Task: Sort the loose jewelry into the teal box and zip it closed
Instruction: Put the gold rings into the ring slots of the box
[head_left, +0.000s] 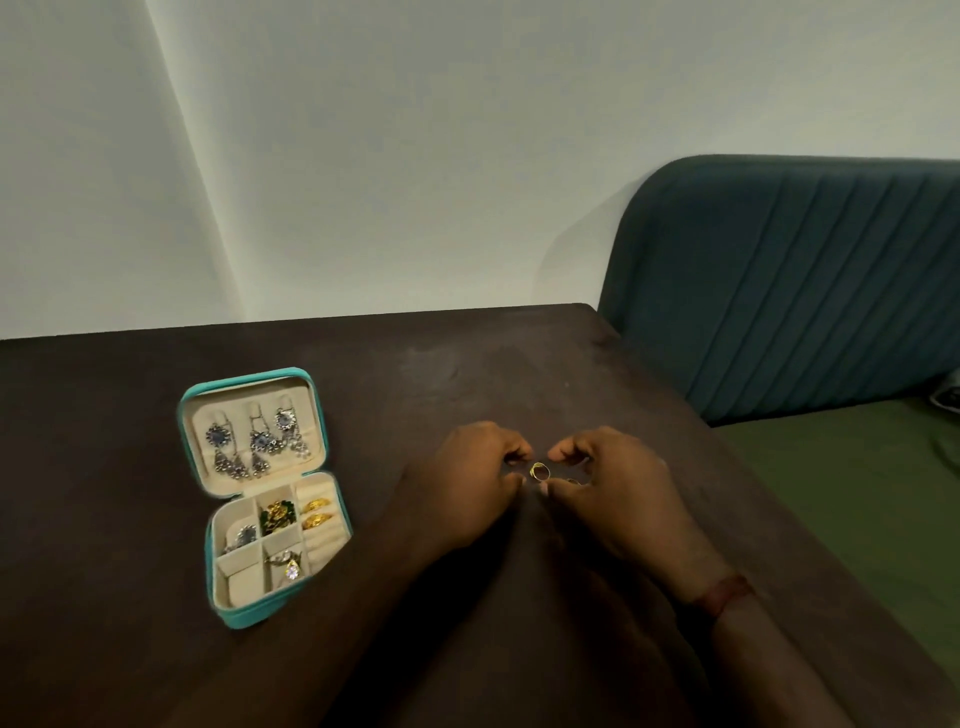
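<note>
The gold ring (539, 471) is sitting on the surface (467, 374) in the small gap between your two hands. Your left hand (462, 488) is closing in from nine o'clock and your right hand (618, 488) from three o'clock, both with fingers (569, 448) curled tight around that gap. I cannot tell whether either hand is actually pinching the ring or only framing it. Something small and gold seems to be peeking out under your right hand, too blurred to name.

The teal box (234, 618) is lying open well away at nine o'clock. Its lid is carrying silver earrings (254, 441), and two gold rings (316, 513) are already sitting in its three o'clock column.

You are working on the pick-up step, I judge. Next you are needing a firm pinch on the band, then a carry across to that column.
</note>
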